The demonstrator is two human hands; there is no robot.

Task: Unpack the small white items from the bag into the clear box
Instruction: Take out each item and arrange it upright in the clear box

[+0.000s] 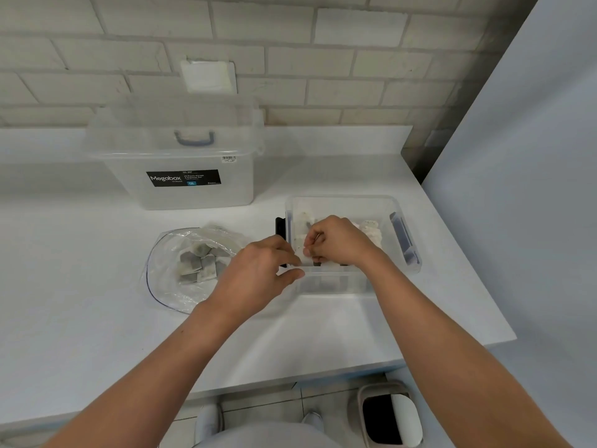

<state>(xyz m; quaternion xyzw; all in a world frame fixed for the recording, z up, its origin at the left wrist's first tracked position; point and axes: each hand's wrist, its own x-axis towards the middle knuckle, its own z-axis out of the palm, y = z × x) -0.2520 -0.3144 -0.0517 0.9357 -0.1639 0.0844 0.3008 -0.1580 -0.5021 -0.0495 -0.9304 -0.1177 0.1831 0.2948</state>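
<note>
White desk [97, 286] set against a brick wall, work done near its right corner. Largest thing on it: a lidded storage tub [193, 189], back left, well apart from the work and no hindrance. Clear box [336, 284] front right, open, a dark latch on each end; a few pale items [371, 231] lie at its far side. Bag [168, 286] just left of the box, flat on the desk, mouth open, a cluster of small packets [197, 263] inside, so the job looks partway done. Left hand [255, 276] and right hand [339, 240] meet over the box's near-left corner, fingers of both curled, pinching one small white item [299, 257] between them, above the rim. Fingers hide much of it. Judgement: carry it clear past the rim, then release low over bare box floor, not on the wall edge. Likely snags are the near wall and the left latch [280, 227].
</note>
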